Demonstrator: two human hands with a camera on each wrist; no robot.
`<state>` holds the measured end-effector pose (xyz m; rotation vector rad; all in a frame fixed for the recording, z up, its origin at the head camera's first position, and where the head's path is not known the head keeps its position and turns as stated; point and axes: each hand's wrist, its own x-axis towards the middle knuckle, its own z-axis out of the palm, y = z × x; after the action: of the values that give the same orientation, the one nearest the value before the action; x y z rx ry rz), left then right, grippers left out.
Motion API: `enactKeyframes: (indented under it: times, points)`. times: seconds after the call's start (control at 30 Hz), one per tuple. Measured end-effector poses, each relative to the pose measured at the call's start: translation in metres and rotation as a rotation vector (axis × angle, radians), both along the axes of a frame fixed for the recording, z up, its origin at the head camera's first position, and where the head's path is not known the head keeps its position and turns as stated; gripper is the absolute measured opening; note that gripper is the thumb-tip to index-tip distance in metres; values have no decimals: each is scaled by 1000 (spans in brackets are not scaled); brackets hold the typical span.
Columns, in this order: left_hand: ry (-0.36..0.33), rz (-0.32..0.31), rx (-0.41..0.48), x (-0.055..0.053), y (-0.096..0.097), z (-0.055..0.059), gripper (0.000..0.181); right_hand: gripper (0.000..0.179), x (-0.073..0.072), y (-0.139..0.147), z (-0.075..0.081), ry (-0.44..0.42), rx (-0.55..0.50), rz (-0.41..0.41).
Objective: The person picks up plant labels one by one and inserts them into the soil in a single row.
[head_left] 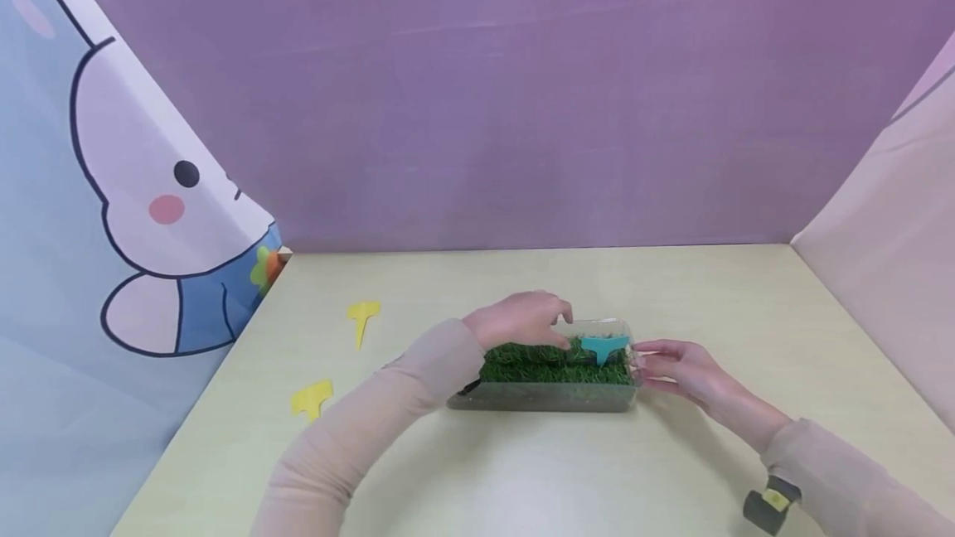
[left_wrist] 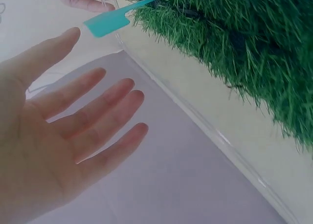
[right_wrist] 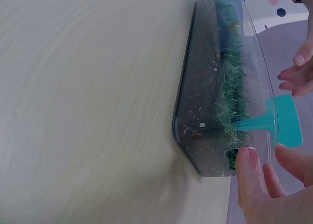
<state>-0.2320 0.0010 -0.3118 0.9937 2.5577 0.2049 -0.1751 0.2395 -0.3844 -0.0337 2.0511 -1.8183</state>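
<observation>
A clear plastic planter box (head_left: 552, 398) stands on the table, dark soil inside and green grass (head_left: 548, 373) on top. Upright in the grass near its right end is a teal T-shaped plant label (head_left: 603, 346), its wide head above the rim in the right wrist view. My left hand (head_left: 522, 320) hovers over the box, left of the label; the left wrist view shows its fingers spread, holding nothing. At the right end, my right hand (head_left: 682, 367) grips the box's end wall, fingers by the cutout and thumb at the rim.
Two yellow T-shaped plant labels lie left of the box: one label (head_left: 363, 317) farther back, another label (head_left: 312, 398) nearer, partly beside my left sleeve. A purple backdrop (head_left: 537, 106) rises behind the pale wood table (head_left: 582, 479); printed cloth (head_left: 75, 421) hangs at the left.
</observation>
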Motion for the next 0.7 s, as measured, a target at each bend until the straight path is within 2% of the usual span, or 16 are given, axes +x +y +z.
enactKeyframes:
  times: [0.2,0.43,0.7]
  points:
    - [-28,18,3,4,-13,8,40,49,-1,2,0,-4,-6,4]
    - [-19,37,33,0,-29,12,39,49,-7,6,1,1,-15,15]
    - [-5,105,70,-1,-51,16,39,49,-14,9,1,-12,-17,20]
